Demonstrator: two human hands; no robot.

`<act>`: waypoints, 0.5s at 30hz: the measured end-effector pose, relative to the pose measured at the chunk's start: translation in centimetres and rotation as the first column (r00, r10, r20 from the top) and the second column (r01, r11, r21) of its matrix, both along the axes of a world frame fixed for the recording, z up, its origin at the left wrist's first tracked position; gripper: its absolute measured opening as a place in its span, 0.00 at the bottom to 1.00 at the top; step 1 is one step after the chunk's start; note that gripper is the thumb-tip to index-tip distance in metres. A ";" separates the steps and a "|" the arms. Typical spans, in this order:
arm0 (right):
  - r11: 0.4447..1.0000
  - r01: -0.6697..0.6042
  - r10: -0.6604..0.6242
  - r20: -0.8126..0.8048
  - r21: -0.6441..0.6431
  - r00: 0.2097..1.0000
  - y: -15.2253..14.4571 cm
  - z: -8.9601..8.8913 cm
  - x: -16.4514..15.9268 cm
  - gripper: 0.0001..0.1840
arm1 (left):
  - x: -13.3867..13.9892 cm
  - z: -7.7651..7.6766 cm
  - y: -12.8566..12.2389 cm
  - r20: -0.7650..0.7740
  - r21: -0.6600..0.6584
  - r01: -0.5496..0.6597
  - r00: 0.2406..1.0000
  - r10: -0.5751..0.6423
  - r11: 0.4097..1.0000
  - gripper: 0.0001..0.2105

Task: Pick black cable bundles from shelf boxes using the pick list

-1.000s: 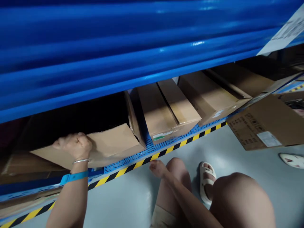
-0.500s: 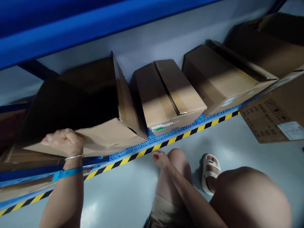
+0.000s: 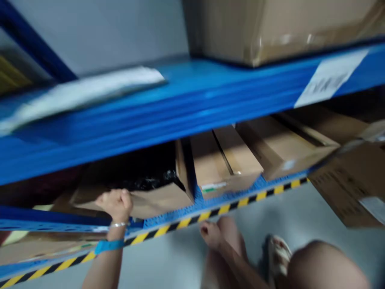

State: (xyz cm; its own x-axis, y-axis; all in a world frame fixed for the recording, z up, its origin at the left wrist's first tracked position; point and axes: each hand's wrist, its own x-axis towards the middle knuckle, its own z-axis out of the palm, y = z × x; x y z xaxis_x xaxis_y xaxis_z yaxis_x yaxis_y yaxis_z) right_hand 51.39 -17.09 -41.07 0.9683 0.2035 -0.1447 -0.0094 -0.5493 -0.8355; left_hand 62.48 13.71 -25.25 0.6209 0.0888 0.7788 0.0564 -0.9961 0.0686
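The left hand (image 3: 116, 203) grips the front rim of the open box (image 3: 164, 200) on the lower shelf (image 3: 198, 202); the right hand (image 3: 211, 235) is curled, seemingly empty. Thin cardboard may flex mid-rim; its corners likely hold firmer.

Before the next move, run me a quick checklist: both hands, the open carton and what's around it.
1. Left hand on the open carton: ok, fingers curled over its front edge.
2. Right hand unoccupied: ok, loosely curled, nothing visible in it and apart from the cartons.
3. Contents identifiable: cannot tell; some shiny black material shows, the rest is dark.
4. Whole opening in view: not ok, the blue beam hides its rear.
5. Separation from the taped carton alongside: ok, a dark gap shows.
6. Sharp picture: not ok, it is blurred.
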 end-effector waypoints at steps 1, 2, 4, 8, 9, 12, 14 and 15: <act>0.999 -0.041 0.041 0.046 0.007 0.998 0.3 2.1 0.0 0.11 | -1.1 -0.1 0.0 0.009 0.020 0.023 1.000 -0.023 1.000 0.16; 0.996 -0.082 0.079 0.099 0.025 0.992 0.5 4.8 0.0 0.10 | -2.2 -0.3 -0.1 0.012 0.035 0.055 0.998 -0.055 0.998 0.16; 0.969 -0.209 0.166 0.275 0.134 0.947 0.7 11.9 -0.2 0.11 | -4.0 -0.8 -0.4 0.014 0.044 0.095 0.995 -0.096 0.995 0.14; 0.795 -0.593 0.466 0.751 -0.125 0.467 0.8 29.0 0.5 0.19 | -6.3 -1.8 -1.1 0.067 0.029 0.025 0.997 -0.027 0.999 0.14; 0.784 -0.591 0.460 0.816 -0.189 0.349 1.0 32.8 1.5 0.19 | -6.7 -1.9 -1.2 0.077 0.025 0.006 0.997 -0.008 1.000 0.14; 0.919 -0.362 0.277 0.910 -0.157 0.308 2.3 40.5 6.6 0.24 | -7.2 -2.1 -1.4 0.087 0.024 -0.016 0.996 0.014 1.000 0.13; 0.966 -0.180 0.238 0.905 -0.184 0.353 3.0 42.9 10.1 0.32 | -7.2 -2.3 -1.2 0.076 0.036 -0.009 0.997 0.006 0.999 0.12; 0.958 -0.096 0.287 0.881 -0.272 0.375 3.0 43.5 11.2 0.31 | -7.3 -2.4 -1.1 0.071 0.046 -0.010 0.997 0.007 0.999 0.12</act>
State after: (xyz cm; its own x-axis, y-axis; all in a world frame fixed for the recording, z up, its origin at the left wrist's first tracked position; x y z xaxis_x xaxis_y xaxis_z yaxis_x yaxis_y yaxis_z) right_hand 62.61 -14.09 2.40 0.4773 0.4706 0.7421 0.8193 -0.5435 -0.1823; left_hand 55.22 12.64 -27.62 0.5636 0.0565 0.8241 0.0614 -0.9978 0.0264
